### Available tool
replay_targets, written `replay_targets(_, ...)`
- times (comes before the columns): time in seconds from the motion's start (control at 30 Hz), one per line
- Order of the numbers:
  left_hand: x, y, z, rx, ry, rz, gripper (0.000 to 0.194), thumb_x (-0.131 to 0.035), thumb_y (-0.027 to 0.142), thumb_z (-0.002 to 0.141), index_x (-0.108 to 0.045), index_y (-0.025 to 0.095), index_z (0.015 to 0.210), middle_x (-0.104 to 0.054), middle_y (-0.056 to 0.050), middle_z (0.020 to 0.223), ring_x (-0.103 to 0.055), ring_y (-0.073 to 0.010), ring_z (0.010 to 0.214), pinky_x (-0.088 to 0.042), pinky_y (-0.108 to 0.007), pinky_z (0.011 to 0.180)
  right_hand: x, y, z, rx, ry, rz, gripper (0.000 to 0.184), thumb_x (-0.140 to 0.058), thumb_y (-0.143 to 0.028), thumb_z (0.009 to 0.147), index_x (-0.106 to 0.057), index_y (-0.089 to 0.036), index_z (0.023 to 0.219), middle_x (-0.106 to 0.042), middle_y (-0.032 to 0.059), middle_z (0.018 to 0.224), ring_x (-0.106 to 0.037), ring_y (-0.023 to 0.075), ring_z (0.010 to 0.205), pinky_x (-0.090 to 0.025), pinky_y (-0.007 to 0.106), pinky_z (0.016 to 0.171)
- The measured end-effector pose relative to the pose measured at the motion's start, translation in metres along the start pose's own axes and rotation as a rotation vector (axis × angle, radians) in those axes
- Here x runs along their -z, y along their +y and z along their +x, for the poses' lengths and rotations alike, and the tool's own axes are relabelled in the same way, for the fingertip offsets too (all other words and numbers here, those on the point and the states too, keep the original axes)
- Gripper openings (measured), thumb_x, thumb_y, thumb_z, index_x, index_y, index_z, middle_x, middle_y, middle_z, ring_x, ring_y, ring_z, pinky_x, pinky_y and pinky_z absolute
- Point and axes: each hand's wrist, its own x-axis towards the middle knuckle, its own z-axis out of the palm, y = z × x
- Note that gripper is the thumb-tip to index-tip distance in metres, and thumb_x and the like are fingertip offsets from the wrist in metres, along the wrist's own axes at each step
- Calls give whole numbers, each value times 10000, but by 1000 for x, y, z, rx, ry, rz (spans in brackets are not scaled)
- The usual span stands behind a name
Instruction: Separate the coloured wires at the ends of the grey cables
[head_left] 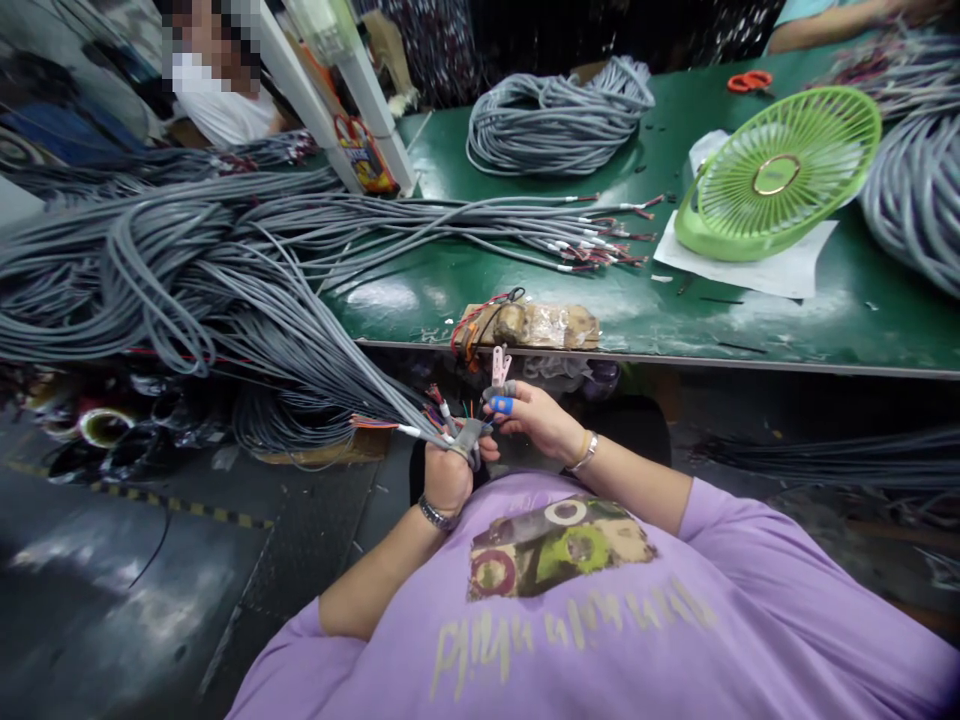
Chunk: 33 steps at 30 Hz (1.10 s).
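Close to my body, my left hand [448, 478] is closed around the end of a grey cable, with grey wrapping over its fingers. Thin coloured wires [472, 410] fan out above that grip. My right hand [546, 420], blue tape on one finger, pinches at these wires; the exact pinch point is too small to make out. Beside the left hand lie more stripped cable ends, one with orange and purple wires [375, 424]. A long bundle of grey cables [352, 365] runs from the table down to this spot. A pale pink clip [499, 366] stands just beyond my right fingers.
On the green table [420, 300] lie a taped block [551, 325], stripped cable ends [592, 245], a cable coil [555, 120], a green fan [780, 175] and orange-handled scissors [750, 81]. A white post [375, 110] rises at the back. Other people sit beyond the table.
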Motion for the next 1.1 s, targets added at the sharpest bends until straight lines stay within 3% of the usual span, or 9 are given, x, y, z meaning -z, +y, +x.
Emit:
replay_targets(0.4,3,-5,-1,-14,-5,32,272,-739,382,709,-624,139,754,-666,-2,552,-631,-136,450,-531,-229,464,-5,10,6,68,99,33,414,-870,-229,470,-587,-142,759,-617,-24,602,-532,85,532,-380,197,481)
replay_targets(0.5,2,0,-1,5,6,11,284,-751,389,684,-629,139,741,-661,1,542,-616,-125,433,-526,-221,448,1,10,6,27,101,57,340,-830,-205,549,-599,-151,792,-651,-7,667,-559,88,567,-406,190,492)
replay_targets(0.63,1,11,0,59,-62,-19,295,-750,407,681,-637,136,709,-646,2,526,-595,-116,418,-516,-217,416,15,4,13,-60,153,204,138,-675,-273,787,-592,-167,820,-662,5,740,-561,76,581,-455,189,526)
replay_targets(0.73,0,21,2,109,-178,-7,288,-752,400,686,-641,134,687,-637,0,520,-581,-110,407,-505,-213,401,22,-5,21,-147,82,272,269,-549,-406,898,-596,-155,816,-650,24,747,-550,79,571,-456,193,515)
replay_targets(0.83,-5,29,6,150,-267,10,299,-760,403,674,-646,127,665,-629,-7,503,-565,-108,384,-487,-208,383,22,-14,29,-186,-89,234,363,-559,-500,876,-627,-143,859,-648,36,763,-527,79,556,-428,193,492)
replay_targets(0.93,-13,33,12,171,-295,16,314,-763,415,661,-653,121,664,-627,-13,491,-563,-113,378,-481,-209,382,19,-14,35,-32,-146,128,405,-664,-549,775,-630,-147,811,-621,13,703,-455,65,511,-353,185,459)
replay_targets(1.03,-20,33,18,193,-290,15,319,-769,415,644,-656,117,665,-625,-15,488,-562,-112,383,-480,-210,388,15,-7,39,232,18,-18,483,-683,-620,709,-602,-145,684,-551,-15,581,-372,54,476,-280,193,450)
replay_targets(1.1,-22,31,22,206,-289,14,319,-770,411,638,-658,115,673,-621,-12,487,-560,-110,388,-477,-207,390,12,-2,41,290,90,-39,533,-630,-680,714,-597,-150,666,-534,-17,560,-372,61,480,-287,202,461)
